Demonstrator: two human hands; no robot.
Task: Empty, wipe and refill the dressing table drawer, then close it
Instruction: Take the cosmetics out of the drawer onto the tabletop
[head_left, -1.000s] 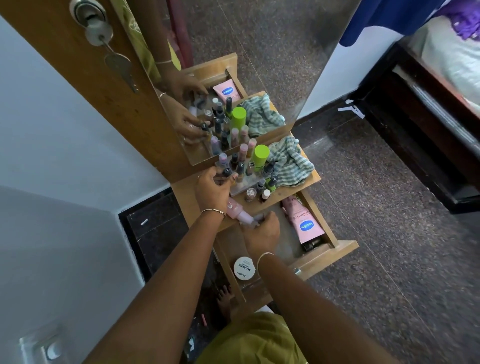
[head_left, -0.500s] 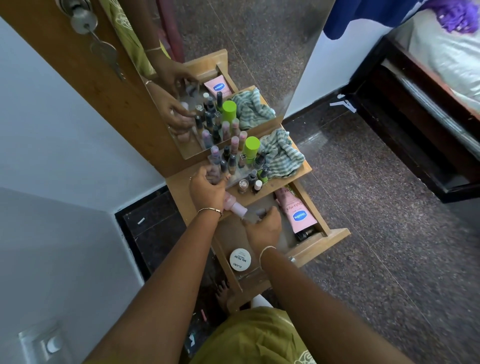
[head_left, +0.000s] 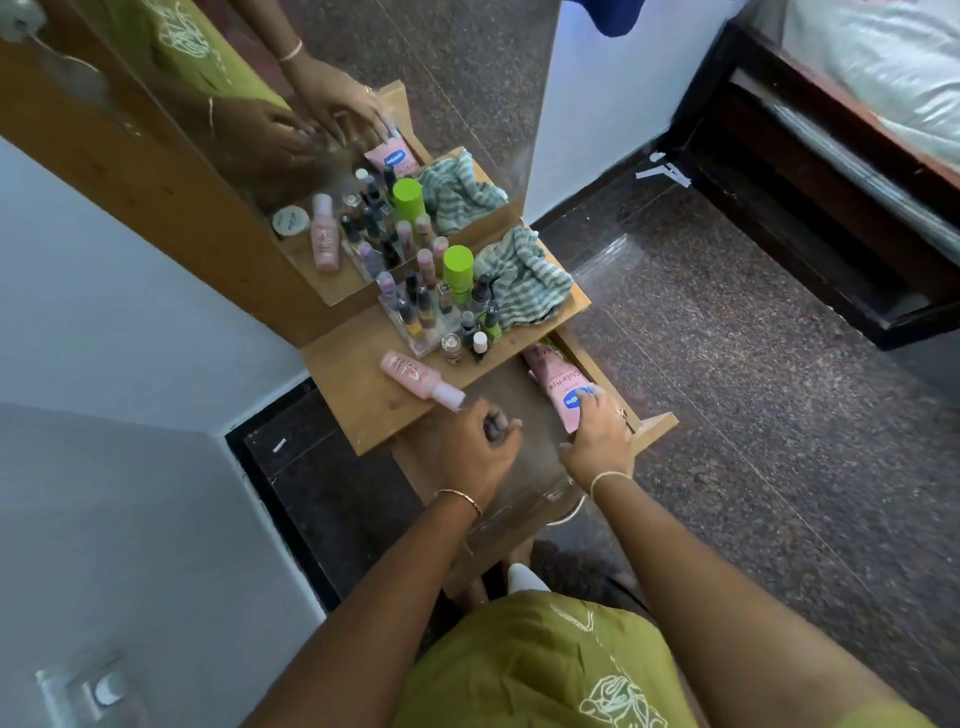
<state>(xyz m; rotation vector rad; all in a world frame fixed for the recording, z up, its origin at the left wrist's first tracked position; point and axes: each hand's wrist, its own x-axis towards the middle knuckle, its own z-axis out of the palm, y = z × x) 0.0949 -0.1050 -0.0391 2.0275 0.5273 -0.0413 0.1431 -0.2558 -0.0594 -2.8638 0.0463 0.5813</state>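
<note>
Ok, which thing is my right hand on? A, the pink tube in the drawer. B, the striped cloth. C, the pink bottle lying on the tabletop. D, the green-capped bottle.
A: the right hand grips the pink tube, which lies along the right side of the open drawer.

right hand (head_left: 597, 439) grips pink tube (head_left: 558, 382) in drawer (head_left: 657, 423) | left hand (head_left: 478, 447) curled above drawer

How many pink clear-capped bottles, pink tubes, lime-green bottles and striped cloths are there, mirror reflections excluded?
Pink plastic bottle with clear cap: 1
Pink squeeze tube: 1
Lime-green cylindrical bottle: 1
Green-and-white striped cloth: 1
Total: 4
</note>
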